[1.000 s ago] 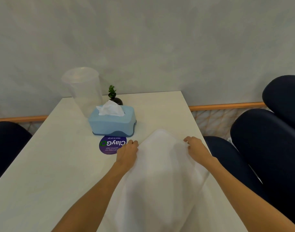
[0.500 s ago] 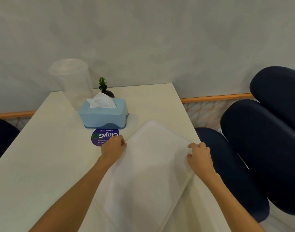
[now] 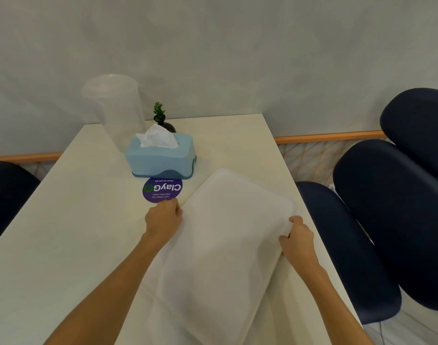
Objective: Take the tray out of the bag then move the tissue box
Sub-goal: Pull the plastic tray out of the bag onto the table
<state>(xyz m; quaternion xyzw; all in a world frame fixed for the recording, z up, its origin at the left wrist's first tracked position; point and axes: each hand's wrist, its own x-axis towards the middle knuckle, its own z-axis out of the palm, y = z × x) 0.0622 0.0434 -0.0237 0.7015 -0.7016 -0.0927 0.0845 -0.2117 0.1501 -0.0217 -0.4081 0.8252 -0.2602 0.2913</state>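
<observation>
Cup [image 3: 113, 113]: clear, upright, far left.
Tissue box [image 3: 160, 156]: blue, behind sticker.
Sticker [image 3: 162, 190]: purple, reads "ClayGo".
Left hand [image 3: 163, 220]: pinching tray's left edge.
Tray [image 3: 225, 245]: white, on table [image 3: 63, 245].
Right hand [image 3: 298, 241]: gripping tray's right edge.

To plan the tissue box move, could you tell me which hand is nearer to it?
The left hand, gripping the tray's side toward the tissue box; the right hand grips the opposite side.

Round purple sticker [image 3: 162, 190] on the white table, just in front of the light blue plastic tissue box [image 3: 160, 155]: big white "ClayGO" with green O, upside down to camera. Small lines: "Clean as you go", "Let's keep our pantries clean".
</observation>
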